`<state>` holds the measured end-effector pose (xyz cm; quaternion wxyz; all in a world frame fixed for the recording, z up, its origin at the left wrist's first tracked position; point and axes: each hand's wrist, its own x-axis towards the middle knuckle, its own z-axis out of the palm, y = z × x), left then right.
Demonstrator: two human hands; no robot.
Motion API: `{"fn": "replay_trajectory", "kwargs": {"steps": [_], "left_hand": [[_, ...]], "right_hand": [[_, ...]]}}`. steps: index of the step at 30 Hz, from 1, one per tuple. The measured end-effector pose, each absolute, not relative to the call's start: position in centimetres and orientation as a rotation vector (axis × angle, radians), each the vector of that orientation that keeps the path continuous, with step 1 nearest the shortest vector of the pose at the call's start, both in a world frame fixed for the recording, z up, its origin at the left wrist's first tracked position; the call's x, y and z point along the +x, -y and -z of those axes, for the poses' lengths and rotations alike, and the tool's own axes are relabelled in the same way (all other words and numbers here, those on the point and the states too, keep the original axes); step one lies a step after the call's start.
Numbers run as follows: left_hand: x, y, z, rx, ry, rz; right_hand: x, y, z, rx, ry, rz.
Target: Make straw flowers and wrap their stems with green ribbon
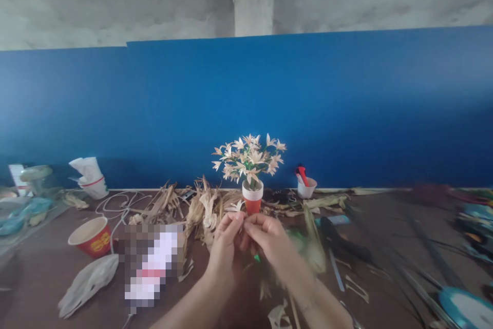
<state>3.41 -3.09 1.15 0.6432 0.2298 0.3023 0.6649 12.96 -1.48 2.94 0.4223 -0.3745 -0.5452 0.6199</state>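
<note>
My left hand (225,242) is closed in a pinch. A small cream flower (236,206) with pointed petals pokes up just above its fingertips. My right hand (267,239) is closed too, its thumb and forefinger meeting the left fingertips; what lies between them is hidden. A bit of green (257,257) shows beneath the hands. Right behind them stands a red and white cup (253,203), upright, holding a bouquet of similar pale flowers (252,158) on green stems.
Dried husks (208,206) lie heaped behind my hands. On the left are a red paper bowl (94,236), a grey cloth-like piece (89,285), a white cable and a white cup (94,188). Rightward are a small tub (307,188) and a blue-rimmed roll (468,308). A blue partition (192,103) backs the table.
</note>
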Motion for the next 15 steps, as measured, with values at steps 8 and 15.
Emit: {"fn": "replay_trajectory", "kwargs": {"steps": [8, 15], "left_hand": [[3.6, 3.4, -1.4, 0.495, -0.759, -1.582], [3.0, 3.0, -2.2, 0.494, -0.761, -1.634]], "right_hand": [[12.6, 1.3, -2.1, -0.914, 1.328, -1.508], [13.0, 1.5, -2.5, -1.0, 1.459, -1.489]]}}
